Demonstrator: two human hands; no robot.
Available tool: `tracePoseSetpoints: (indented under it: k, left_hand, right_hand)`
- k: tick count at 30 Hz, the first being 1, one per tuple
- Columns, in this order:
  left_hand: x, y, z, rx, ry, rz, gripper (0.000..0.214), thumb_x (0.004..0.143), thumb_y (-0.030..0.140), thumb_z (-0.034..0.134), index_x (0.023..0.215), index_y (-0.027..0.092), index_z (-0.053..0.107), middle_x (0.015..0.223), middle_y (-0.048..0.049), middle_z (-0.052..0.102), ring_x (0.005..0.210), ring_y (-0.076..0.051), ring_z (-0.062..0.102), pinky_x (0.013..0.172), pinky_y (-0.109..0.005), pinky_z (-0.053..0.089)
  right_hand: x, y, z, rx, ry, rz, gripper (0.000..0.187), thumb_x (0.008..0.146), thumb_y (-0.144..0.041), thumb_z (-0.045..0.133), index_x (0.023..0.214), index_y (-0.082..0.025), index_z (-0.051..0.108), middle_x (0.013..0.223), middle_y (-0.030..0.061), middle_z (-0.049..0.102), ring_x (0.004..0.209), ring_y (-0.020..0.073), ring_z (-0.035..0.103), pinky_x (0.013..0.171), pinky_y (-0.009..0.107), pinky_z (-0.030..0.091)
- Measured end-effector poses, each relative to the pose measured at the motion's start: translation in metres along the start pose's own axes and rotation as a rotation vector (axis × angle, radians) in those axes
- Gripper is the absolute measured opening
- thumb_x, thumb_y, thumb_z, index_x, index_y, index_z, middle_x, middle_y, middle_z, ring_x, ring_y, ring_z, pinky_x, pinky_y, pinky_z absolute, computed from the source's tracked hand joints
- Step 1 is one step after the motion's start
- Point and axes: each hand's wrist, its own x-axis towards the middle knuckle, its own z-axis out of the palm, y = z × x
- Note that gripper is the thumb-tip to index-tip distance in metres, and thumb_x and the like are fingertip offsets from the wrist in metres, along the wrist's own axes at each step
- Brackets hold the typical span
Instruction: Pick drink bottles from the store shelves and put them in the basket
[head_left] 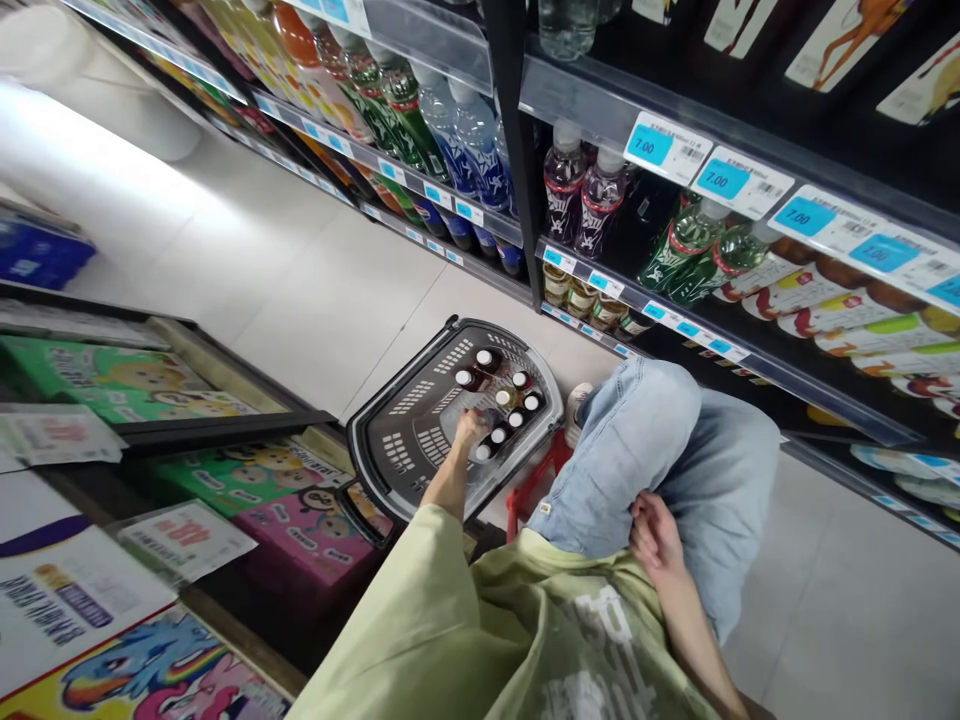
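My left hand (471, 428) reaches down into a dark shopping basket (409, 400) with slotted sides. Its fingers are closed around the top of a bottle (490, 416), whose cap is hidden under them. Around it stand several upright bottles with white caps (515, 419), grouped on the basket's right side. My right hand (654, 532) rests on my lap against the jeans (637, 440), fingers loosely curled and apart, holding nothing.
Drink shelves (540, 250) with several bottles and price tags (667, 147) run along the far side and right. Stacked colourful boxes (300, 540) stand on a display at left. A red frame (536, 485) sits beside the basket on the tiled floor (300, 270).
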Motion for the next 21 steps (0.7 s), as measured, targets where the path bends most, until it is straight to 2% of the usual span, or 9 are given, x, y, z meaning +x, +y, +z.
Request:
tracePoseSetpoints:
  k: [4,9,16,21]
  left_hand:
    - [0.009,0.010,0.002,-0.022,-0.004,0.040,0.036,0.083,0.016,0.072,0.117,0.010,0.068,0.117,-0.0168,0.067,0.104,-0.024,0.067,0.091,-0.029,0.052]
    - [0.020,0.021,0.004,-0.025,0.000,0.054,0.033,0.086,0.017,0.070,0.118,0.010,0.067,0.120,-0.0157,0.067,0.105,-0.023,0.066,0.091,-0.029,0.052]
    - [0.018,0.018,0.005,-0.014,0.002,0.061,0.038,0.087,0.017,0.070,0.124,0.009,0.065,0.130,-0.0186,0.063,0.101,-0.021,0.067,0.089,-0.028,0.051]
    - [0.020,0.019,-0.002,-0.024,-0.012,0.120,0.049,0.086,0.016,0.070,0.133,0.006,0.059,0.128,-0.0241,0.064,0.110,-0.028,0.068,0.091,-0.032,0.052]
  right_hand:
    - [-0.002,-0.001,0.004,0.056,0.044,0.043,0.039,0.077,-0.054,0.082,0.068,-0.027,0.056,0.038,-0.0116,0.027,0.032,0.0065,0.013,0.029,0.025,0.018]
    - [0.002,-0.005,0.001,-0.005,-0.003,0.079,0.043,0.073,-0.057,0.083,0.067,-0.028,0.053,0.037,-0.0118,0.026,0.031,0.0068,0.014,0.029,0.026,0.016]
    - [0.003,-0.005,-0.002,-0.018,-0.025,0.070,0.045,0.075,-0.062,0.081,0.067,-0.028,0.052,0.037,-0.0116,0.026,0.030,0.0070,0.015,0.030,0.027,0.016]
    - [0.001,-0.006,-0.001,-0.023,-0.046,0.059,0.044,0.076,-0.061,0.081,0.068,-0.028,0.053,0.038,-0.0115,0.027,0.031,0.0074,0.017,0.031,0.027,0.017]
